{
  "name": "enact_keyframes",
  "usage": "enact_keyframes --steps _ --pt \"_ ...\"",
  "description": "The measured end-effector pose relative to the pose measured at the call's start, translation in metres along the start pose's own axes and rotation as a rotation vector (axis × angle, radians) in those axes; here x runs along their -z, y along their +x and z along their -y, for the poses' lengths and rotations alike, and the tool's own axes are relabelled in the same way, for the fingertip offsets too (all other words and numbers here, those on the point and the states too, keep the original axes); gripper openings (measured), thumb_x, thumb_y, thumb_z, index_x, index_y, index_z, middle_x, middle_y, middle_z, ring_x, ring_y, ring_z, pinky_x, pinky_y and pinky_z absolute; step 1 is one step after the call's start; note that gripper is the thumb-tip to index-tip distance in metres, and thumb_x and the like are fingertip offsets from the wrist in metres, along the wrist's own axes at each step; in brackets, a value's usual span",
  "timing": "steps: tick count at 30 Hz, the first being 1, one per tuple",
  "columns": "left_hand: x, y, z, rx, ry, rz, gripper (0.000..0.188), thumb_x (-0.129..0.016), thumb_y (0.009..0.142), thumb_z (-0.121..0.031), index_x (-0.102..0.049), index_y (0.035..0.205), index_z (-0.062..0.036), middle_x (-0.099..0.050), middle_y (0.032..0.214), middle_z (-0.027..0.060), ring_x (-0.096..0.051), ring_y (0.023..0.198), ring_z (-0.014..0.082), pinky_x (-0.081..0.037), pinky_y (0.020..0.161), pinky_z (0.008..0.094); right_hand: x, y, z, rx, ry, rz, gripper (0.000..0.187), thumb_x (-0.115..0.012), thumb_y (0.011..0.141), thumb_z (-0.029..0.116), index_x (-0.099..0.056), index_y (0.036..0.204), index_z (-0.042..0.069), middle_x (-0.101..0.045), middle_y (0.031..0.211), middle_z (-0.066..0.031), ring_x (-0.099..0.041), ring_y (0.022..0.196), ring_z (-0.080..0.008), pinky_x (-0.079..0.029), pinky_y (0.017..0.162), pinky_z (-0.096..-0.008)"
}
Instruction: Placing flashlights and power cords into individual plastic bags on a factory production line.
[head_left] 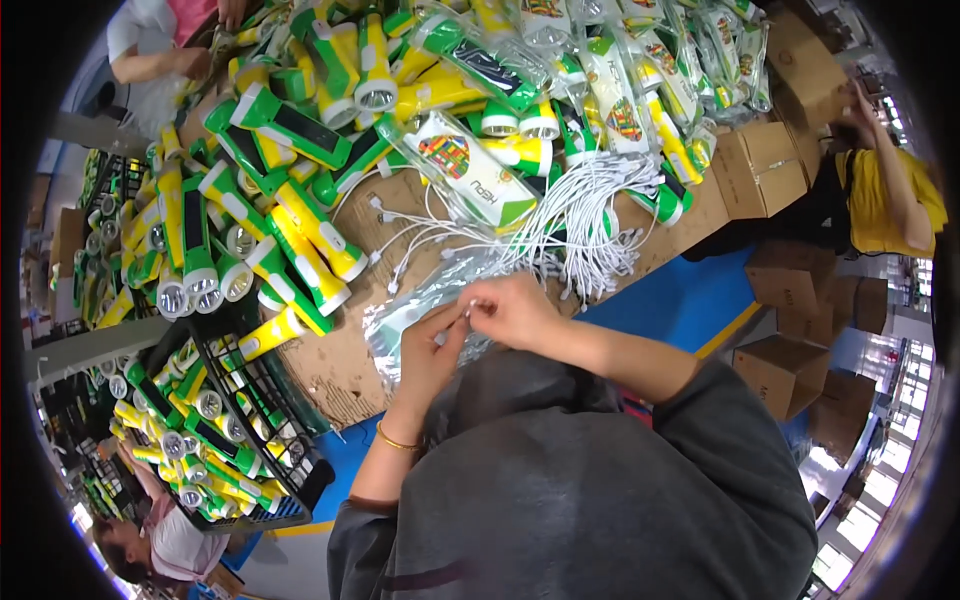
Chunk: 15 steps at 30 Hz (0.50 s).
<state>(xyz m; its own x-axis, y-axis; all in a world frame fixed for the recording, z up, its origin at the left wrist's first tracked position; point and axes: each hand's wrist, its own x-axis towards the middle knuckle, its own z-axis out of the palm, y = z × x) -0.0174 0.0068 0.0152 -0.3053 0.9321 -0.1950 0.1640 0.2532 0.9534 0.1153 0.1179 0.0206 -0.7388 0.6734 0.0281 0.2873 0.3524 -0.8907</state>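
Observation:
My left hand (pixel 432 345) and my right hand (pixel 512 308) meet at the table's near edge, fingertips pinched close together. A tiny white bit shows between them; it is too small to name. Just under and beyond the hands lie clear plastic bags (pixel 392 322). A bundle of white cables (pixel 575 225) spreads on the table past my right hand, with loose cable ends trailing left. Behind the bags and cables rests a bagged flashlight with a printed card (pixel 465 165). Green and yellow flashlights (pixel 315 240) are heaped on the left and far side.
A black crate (pixel 318 485) full of flashlights stands at the left below the brown tabletop (pixel 335 375). Cardboard boxes (pixel 758 170) sit at the right end and on the floor. One person in yellow (pixel 890 205) is at the right; other people are at far left and lower left.

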Motion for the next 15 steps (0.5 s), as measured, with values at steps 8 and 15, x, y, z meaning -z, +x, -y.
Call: enact_keyframes --steps 8,15 --pt "0.017 -0.020 0.038 -0.139 0.492 -0.237 0.010 -0.061 0.084 -0.006 -0.067 0.090 -0.0007 -0.067 0.089 0.0152 -0.065 0.084 0.0334 -0.051 0.073 0.0357 0.032 0.000 0.008 0.102 0.026 -0.004 0.012 -0.066 0.074 0.006 -0.067 0.086 0.008 -0.068 0.076 -0.0090 -0.068 0.066 -0.0200 -0.054 0.061 -0.0301" --pt "0.058 -0.047 0.031 -0.115 0.668 -0.607 0.006 -0.064 0.082 -0.001 -0.066 0.087 -0.0001 -0.066 0.099 0.0156 -0.065 0.091 0.0305 -0.051 0.079 0.0368 0.102 0.084 -0.035 0.225 -0.454 -0.144 0.025 -0.063 0.086 0.008 -0.064 0.110 0.002 -0.068 0.093 -0.0147 -0.067 0.085 -0.0270 -0.052 0.074 -0.0350"
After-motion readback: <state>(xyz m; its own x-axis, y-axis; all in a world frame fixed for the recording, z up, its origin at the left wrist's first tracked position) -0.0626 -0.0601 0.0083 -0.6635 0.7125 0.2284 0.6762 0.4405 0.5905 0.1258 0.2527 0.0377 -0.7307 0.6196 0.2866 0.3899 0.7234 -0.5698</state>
